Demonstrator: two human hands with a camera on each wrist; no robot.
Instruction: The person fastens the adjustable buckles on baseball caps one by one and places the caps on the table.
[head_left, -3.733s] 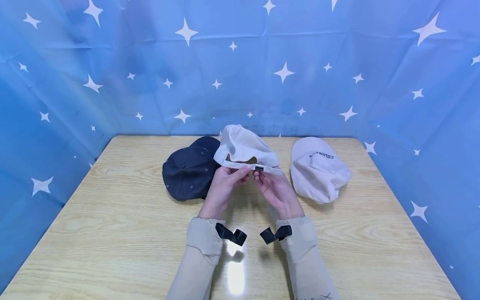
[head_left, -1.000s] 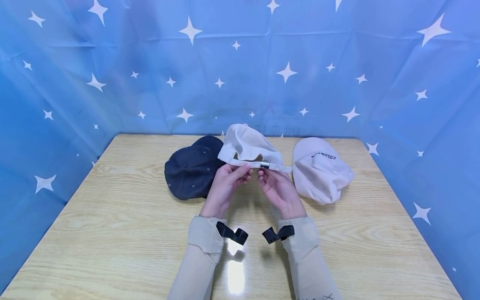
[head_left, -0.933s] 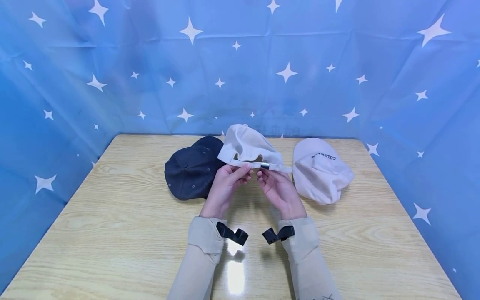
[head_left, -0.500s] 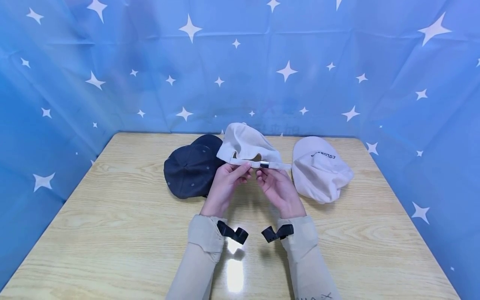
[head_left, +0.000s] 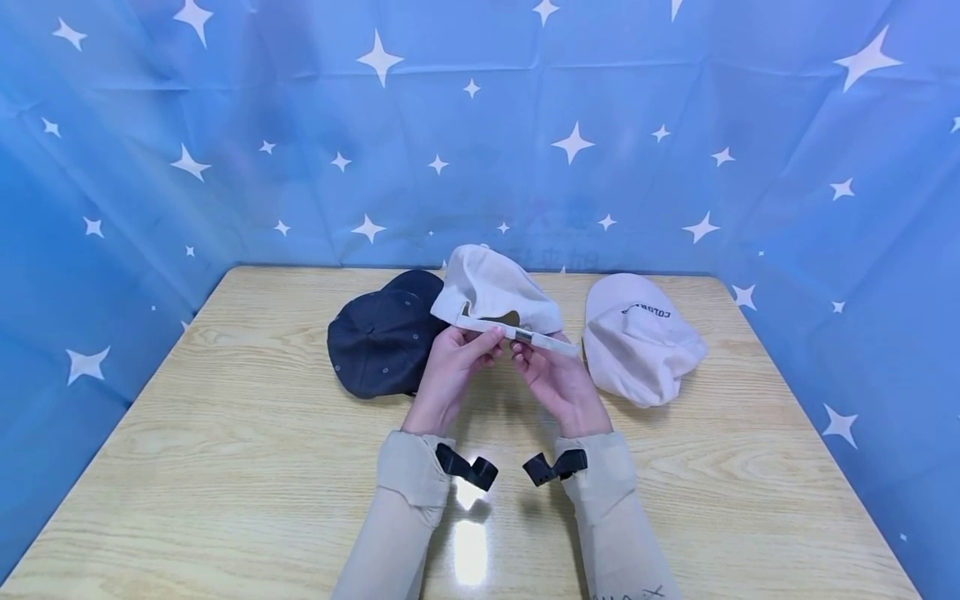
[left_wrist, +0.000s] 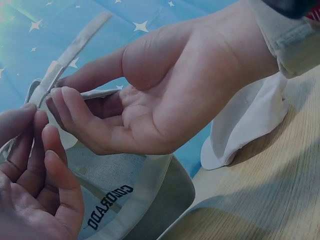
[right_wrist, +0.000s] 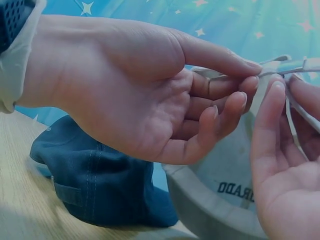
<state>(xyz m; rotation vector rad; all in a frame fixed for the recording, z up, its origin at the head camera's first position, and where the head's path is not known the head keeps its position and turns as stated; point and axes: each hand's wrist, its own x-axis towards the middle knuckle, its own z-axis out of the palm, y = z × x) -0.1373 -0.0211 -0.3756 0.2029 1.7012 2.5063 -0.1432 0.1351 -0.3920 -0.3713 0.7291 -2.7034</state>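
Observation:
In the head view both hands hold a white baseball cap (head_left: 498, 279) above the table, its back turned toward me. Thumb on top, my left hand (head_left: 453, 367) pinches the cap's back strap (head_left: 483, 326) left of a small metal buckle (head_left: 523, 336). My right hand (head_left: 555, 379) pinches the strap near the buckle from below, thumb against finger in the left wrist view. Past the buckle, the strap's loose end sticks out to the right. The fingertips of both hands almost meet. Mirrored COLORADO lettering (right_wrist: 235, 190) shows on the cap in the right wrist view.
A navy cap (head_left: 378, 342) lies on the wooden table (head_left: 225, 467) just left of the held cap. To the right lies a second white cap (head_left: 637, 342) with dark lettering. A blue curtain (head_left: 480, 125) with white stars encloses the back and sides.
Since half a second ago the strap has tilted, its loose end dropping on the right, and the buckle has turned. Compared with 3.7 seconds ago, that end reaches slightly farther right. Both hands keep their grip.

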